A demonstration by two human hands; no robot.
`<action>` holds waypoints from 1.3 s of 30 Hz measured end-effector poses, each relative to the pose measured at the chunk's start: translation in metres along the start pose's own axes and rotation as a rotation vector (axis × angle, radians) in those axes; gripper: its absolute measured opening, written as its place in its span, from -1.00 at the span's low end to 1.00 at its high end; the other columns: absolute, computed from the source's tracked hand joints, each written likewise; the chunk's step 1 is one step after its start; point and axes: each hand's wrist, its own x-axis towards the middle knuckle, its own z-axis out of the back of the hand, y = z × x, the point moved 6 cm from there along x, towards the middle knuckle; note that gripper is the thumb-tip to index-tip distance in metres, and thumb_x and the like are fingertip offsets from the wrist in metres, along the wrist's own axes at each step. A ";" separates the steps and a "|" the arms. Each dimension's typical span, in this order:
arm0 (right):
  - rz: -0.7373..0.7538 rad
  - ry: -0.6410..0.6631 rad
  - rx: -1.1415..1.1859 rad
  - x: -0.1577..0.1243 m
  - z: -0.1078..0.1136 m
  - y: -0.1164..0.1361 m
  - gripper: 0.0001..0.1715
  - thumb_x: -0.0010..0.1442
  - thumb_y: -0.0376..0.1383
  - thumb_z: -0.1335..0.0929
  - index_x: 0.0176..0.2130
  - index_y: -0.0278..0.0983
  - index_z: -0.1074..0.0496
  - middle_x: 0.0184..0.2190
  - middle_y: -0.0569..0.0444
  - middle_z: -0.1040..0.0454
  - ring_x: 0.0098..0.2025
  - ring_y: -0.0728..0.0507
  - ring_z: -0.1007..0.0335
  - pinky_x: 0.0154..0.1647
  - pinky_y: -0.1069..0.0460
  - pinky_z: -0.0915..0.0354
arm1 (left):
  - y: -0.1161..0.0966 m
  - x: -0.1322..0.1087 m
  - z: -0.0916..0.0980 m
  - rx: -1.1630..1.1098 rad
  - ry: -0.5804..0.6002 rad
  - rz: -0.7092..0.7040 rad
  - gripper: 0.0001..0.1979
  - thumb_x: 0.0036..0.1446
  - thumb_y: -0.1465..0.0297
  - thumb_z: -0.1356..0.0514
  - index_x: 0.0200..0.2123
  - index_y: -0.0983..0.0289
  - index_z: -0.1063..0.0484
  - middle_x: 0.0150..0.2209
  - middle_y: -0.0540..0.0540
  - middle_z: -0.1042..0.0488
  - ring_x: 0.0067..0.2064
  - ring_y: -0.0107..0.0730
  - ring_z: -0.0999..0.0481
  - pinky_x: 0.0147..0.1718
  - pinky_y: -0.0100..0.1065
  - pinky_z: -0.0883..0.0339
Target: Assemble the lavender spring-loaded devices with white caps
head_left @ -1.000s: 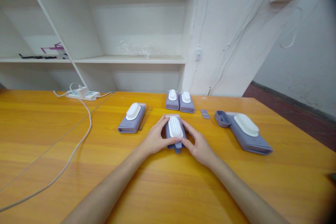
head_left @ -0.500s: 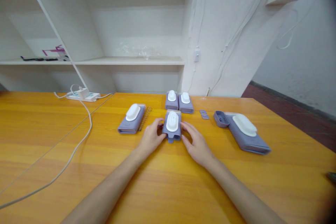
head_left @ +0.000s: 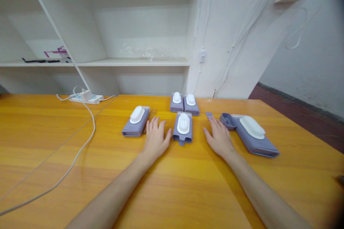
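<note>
Between my hands lies a purple-grey case with a ribbed white oval piece on top and a tab at its near end. My left hand, fingers apart, rests just left of it and partly covers some wire springs. My right hand is spread flat to the right, its fingertips at a small flat purple-grey part. Close by that hand sits a small open purple-grey cup. Neither hand holds anything.
A similar case lies left of the springs, and a larger-looking one at the right. Two more cases stand side by side at the back. A power strip trails a white cable across the left table.
Both hands have drawn away from the middle case, the left going slightly left and the right moving right toward the small flat part. The case has shifted a little to the right.
</note>
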 end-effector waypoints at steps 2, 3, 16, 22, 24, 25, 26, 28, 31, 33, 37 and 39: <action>0.006 0.072 -0.040 -0.001 -0.007 0.002 -0.42 0.27 -0.16 -0.17 0.18 -0.41 -0.18 0.21 -0.15 -0.18 0.24 -0.30 0.00 0.19 -0.25 0.04 | 0.004 -0.001 -0.003 0.053 -0.003 0.047 -0.61 0.18 0.22 -0.02 0.00 0.31 -0.30 0.15 0.33 -0.21 0.24 0.02 -0.09 0.18 0.13 0.09; 0.009 0.092 -0.053 -0.001 -0.007 0.005 -0.43 0.27 -0.14 -0.17 0.17 -0.38 -0.19 0.19 -0.14 -0.20 0.22 -0.30 -0.02 0.18 -0.26 0.05 | 0.005 -0.001 -0.005 0.068 0.004 0.066 -0.60 0.18 0.20 -0.02 0.00 0.30 -0.30 0.15 0.33 -0.20 0.25 0.02 -0.08 0.18 0.13 0.09; -0.012 0.044 -0.111 -0.001 0.002 0.011 -0.44 0.25 -0.13 -0.20 0.16 -0.35 -0.20 0.08 -0.14 -0.30 0.10 -0.29 -0.12 0.08 -0.21 0.01 | 0.001 -0.002 0.006 0.313 0.097 0.166 -0.67 0.19 0.23 -0.01 -0.08 0.30 -0.30 -0.10 0.26 -0.33 -0.07 -0.06 -0.33 -0.16 -0.14 -0.23; -0.065 0.006 -0.136 -0.001 0.005 0.010 -0.44 0.25 -0.13 -0.19 0.15 -0.33 -0.20 0.07 -0.17 -0.30 0.07 -0.31 -0.14 0.03 -0.21 -0.03 | 0.008 -0.001 0.004 0.237 0.127 0.208 -0.87 0.20 0.40 0.02 -0.24 0.27 -0.28 -0.27 0.14 -0.34 -0.24 -0.26 -0.42 -0.31 -0.31 -0.26; -0.019 0.003 -0.133 -0.001 0.002 0.011 -0.41 0.25 -0.11 -0.18 0.18 -0.34 -0.15 0.18 -0.18 -0.18 0.16 -0.32 -0.03 0.11 -0.23 0.05 | 0.007 -0.001 0.008 0.169 0.070 0.198 -0.89 0.21 0.40 0.03 -0.25 0.25 -0.25 -0.26 0.12 -0.33 -0.28 -0.31 -0.44 -0.37 -0.34 -0.27; 0.000 0.012 -0.124 -0.001 0.000 0.012 -0.40 0.25 -0.10 -0.18 0.18 -0.34 -0.15 0.19 -0.17 -0.16 0.18 -0.31 -0.01 0.13 -0.24 0.08 | 0.006 -0.001 0.010 0.132 0.033 0.182 -0.90 0.22 0.40 0.04 -0.25 0.25 -0.24 -0.26 0.11 -0.33 -0.30 -0.32 -0.44 -0.39 -0.35 -0.27; 0.006 0.025 -0.114 -0.001 -0.001 0.012 -0.42 0.25 -0.10 -0.17 0.17 -0.34 -0.17 0.18 -0.17 -0.19 0.17 -0.31 -0.03 0.12 -0.24 0.08 | 0.004 -0.001 0.013 0.097 -0.002 0.156 -0.90 0.22 0.40 0.04 -0.25 0.24 -0.23 -0.26 0.10 -0.33 -0.30 -0.33 -0.44 -0.40 -0.35 -0.28; -0.022 0.033 -0.097 0.000 -0.001 0.010 -0.46 0.25 -0.10 -0.19 0.12 -0.33 -0.23 0.08 -0.17 -0.30 0.08 -0.32 -0.14 0.06 -0.24 0.01 | -0.004 -0.002 0.018 0.041 -0.055 0.054 -0.90 0.23 0.39 0.05 -0.25 0.23 -0.22 -0.27 0.09 -0.33 -0.30 -0.35 -0.44 -0.40 -0.37 -0.29; -0.100 -0.008 -0.073 0.001 0.006 0.006 -0.56 0.24 -0.13 -0.21 0.02 -0.30 -0.34 -0.13 -0.14 -0.42 -0.06 -0.32 -0.24 -0.08 -0.19 -0.09 | -0.025 -0.008 0.023 0.006 -0.083 -0.232 -0.90 0.23 0.37 0.03 -0.28 0.23 -0.24 -0.32 0.07 -0.35 -0.30 -0.38 -0.42 -0.39 -0.40 -0.29; -0.120 -0.039 -0.050 0.001 0.011 0.005 -0.61 0.24 -0.15 -0.22 -0.04 -0.29 -0.38 -0.20 -0.12 -0.43 -0.09 -0.31 -0.24 -0.12 -0.17 -0.11 | -0.041 -0.015 0.025 0.014 -0.091 -0.443 -0.91 0.23 0.38 0.00 -0.32 0.23 -0.26 -0.33 0.06 -0.38 -0.31 -0.40 -0.41 -0.38 -0.41 -0.28; 0.025 -0.037 -0.002 -0.002 0.013 0.016 -0.60 0.19 -0.10 -0.29 -0.04 -0.25 -0.40 -0.11 -0.09 -0.39 -0.04 -0.29 -0.21 -0.09 -0.14 -0.10 | -0.066 -0.030 0.024 0.051 -0.057 -0.702 -0.91 0.22 0.43 -0.02 -0.33 0.25 -0.29 -0.36 0.05 -0.40 -0.34 -0.41 -0.40 -0.37 -0.40 -0.25; 0.141 -0.006 0.045 -0.004 0.011 0.024 -0.65 0.20 -0.12 -0.29 -0.07 -0.22 -0.41 -0.09 -0.05 -0.38 -0.02 -0.25 -0.20 -0.05 -0.12 -0.09 | -0.073 -0.035 0.023 0.058 -0.011 -0.762 -0.90 0.24 0.45 0.00 -0.27 0.26 -0.30 -0.37 0.06 -0.41 -0.33 -0.41 -0.39 -0.38 -0.39 -0.23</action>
